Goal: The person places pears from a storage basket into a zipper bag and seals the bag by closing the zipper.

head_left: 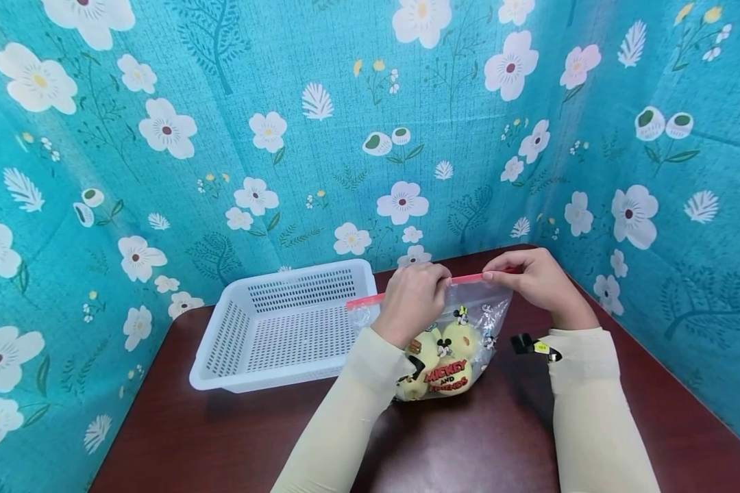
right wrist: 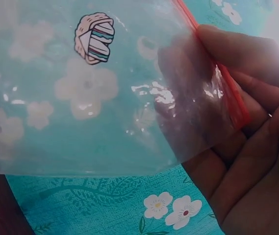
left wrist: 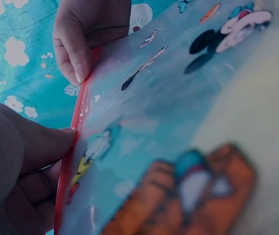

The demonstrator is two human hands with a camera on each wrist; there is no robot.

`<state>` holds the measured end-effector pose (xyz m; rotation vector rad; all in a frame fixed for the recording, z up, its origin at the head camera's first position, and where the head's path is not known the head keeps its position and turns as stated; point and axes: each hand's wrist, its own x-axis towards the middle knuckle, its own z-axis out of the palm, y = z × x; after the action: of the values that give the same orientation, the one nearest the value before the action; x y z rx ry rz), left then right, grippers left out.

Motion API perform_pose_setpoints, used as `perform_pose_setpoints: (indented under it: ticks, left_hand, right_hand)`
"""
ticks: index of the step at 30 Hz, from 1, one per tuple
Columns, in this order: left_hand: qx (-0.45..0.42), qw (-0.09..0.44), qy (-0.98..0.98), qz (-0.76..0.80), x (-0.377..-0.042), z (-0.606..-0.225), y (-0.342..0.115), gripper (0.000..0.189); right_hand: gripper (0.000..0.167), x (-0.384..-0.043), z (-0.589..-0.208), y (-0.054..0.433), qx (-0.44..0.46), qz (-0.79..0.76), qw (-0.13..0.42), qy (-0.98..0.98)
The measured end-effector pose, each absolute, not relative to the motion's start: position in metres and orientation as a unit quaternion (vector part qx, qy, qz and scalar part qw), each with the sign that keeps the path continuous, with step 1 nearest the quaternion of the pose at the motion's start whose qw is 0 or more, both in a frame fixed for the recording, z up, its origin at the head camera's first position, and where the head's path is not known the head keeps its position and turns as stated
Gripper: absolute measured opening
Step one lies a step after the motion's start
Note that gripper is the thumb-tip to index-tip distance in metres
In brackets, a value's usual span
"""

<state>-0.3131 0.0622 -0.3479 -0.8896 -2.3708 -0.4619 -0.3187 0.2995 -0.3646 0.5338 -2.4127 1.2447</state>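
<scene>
A clear zip bag [head_left: 487, 322] with Mickey and Friends prints and a red zip strip [head_left: 466, 279] hangs between both hands, its lower part near the table. Several pale yellow round things [head_left: 459, 339] fill its bottom. Near the middle of the strip, my left hand [head_left: 413, 298] pinches the top edge between thumb and fingers. Toward the right end, my right hand [head_left: 533, 277] pinches the same strip; in the right wrist view its thumb [right wrist: 242, 51] lies on the red edge and its fingers show through the plastic.
To the left of the bag a white perforated plastic basket [head_left: 222, 329] stands on the dark red-brown table [head_left: 253, 431]. Teal flowered cloth [head_left: 321, 171] hangs behind and along both sides of the table.
</scene>
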Motion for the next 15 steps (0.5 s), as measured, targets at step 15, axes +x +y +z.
perform_pose_setpoints:
  ticks: [15]
  left_hand:
    - [-0.335,0.293,-0.882,-0.156,-0.316,-0.35,0.063,0.013]
  right_hand:
    - [0.024,-0.312,-0.355,0.278,0.214,0.296,0.291,-0.885]
